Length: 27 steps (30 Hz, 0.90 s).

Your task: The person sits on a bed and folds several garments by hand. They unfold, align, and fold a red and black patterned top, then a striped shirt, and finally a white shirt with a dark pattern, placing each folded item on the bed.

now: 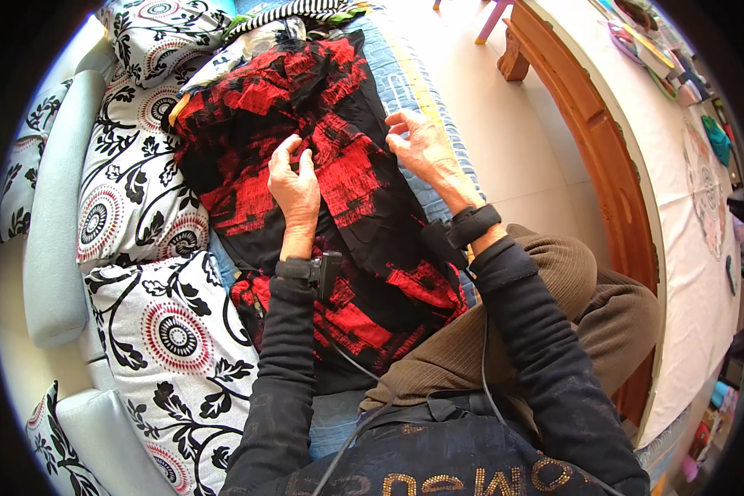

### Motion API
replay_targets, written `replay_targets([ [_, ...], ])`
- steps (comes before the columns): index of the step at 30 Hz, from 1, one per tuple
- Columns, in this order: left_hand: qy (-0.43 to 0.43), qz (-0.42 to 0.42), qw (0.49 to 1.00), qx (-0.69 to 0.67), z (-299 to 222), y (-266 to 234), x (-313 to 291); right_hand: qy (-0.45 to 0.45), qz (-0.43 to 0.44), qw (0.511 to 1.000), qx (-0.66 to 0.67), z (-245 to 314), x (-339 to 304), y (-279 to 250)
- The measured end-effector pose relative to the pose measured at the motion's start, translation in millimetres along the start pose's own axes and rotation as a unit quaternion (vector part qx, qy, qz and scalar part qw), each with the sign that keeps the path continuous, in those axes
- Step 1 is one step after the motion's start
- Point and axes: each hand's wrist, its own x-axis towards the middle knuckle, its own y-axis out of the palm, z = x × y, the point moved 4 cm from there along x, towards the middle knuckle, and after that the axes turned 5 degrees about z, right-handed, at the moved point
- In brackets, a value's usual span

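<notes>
A black garment with red brushed-looking patches (351, 178) lies spread lengthwise on the blue sofa cover in front of me. My left hand (294, 194) is over its middle, fingers loosely bent and thumb apart, with nothing visible between them. Beside the garment's right edge is my right hand (426, 153), its fingers curved toward the cloth and a gap between thumb and forefinger. Neither hand shows a grip on the fabric; whether the fingertips touch it I cannot tell. The garment's near end reaches my folded leg.
White cushions with black leaf patterns (174, 331) line the left side. A black-and-white striped cloth (302, 11) and a white printed cloth (248, 51) lie beyond the garment. At right stands a wooden table (583, 99) with a pale cover. Cables (485, 347) run from my wrist straps.
</notes>
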Motion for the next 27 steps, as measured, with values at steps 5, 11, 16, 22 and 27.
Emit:
replay_targets([
  [5, 0.128, 0.191, 0.971, 0.069, -30, 21, -40, 0.001, 0.196, 0.959, 0.206, 0, -2, -5],
  [11, 0.123, 0.310, 0.922, 0.198, -31, 46, -57, -0.042, 0.203, 0.957, 0.203, -12, -3, 41],
  [16, 0.120, 0.353, 0.909, 0.184, -51, 9, -95, -0.063, 0.194, 0.964, 0.172, -29, -4, 44],
  [22, 0.115, 0.396, 0.887, 0.208, -70, -71, -185, -0.160, 0.145, 0.974, 0.068, -32, -1, 46],
  [27, 0.084, 0.356, 0.898, 0.246, -75, -110, -240, -0.214, 0.132, 0.968, 0.018, -21, -5, 50],
])
